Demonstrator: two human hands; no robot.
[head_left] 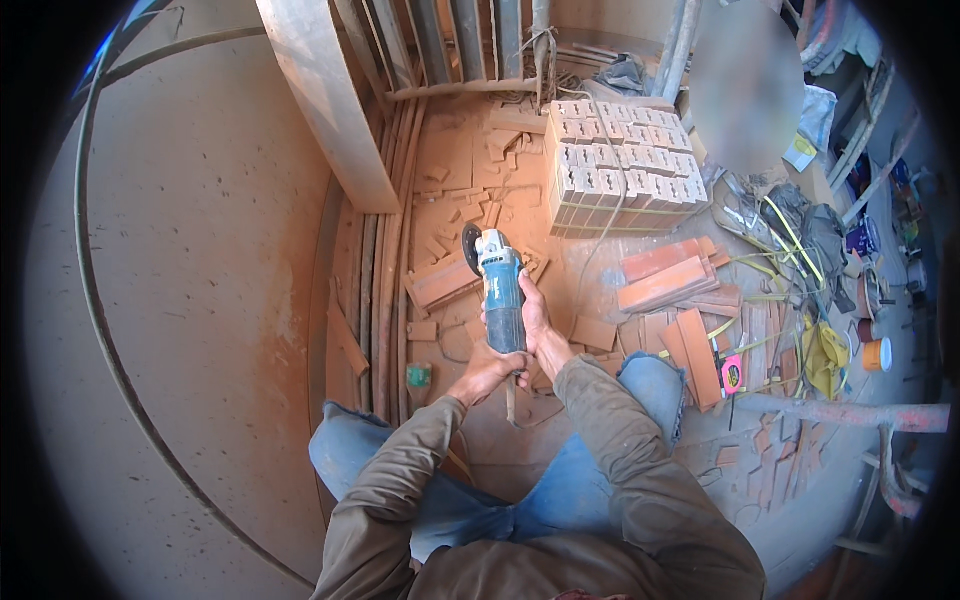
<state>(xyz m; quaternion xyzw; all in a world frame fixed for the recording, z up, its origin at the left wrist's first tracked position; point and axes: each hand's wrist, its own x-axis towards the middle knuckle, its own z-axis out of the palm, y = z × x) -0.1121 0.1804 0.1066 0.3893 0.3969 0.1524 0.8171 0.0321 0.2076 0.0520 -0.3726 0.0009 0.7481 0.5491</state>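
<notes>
A person in a brown top and faded blue jeans holds both arms out in front of the body, bare hands meeting between parted, bent knees. The left forearm, sleeved nearly to the wrist, angles far and to the right; the right forearm slants far and to the left. The left hand sits nearer, closed in a grip with its wrist bare. The right hand is set slightly farther and to the right, wrapped in a hold, its thumb extended toward the far side.
</notes>
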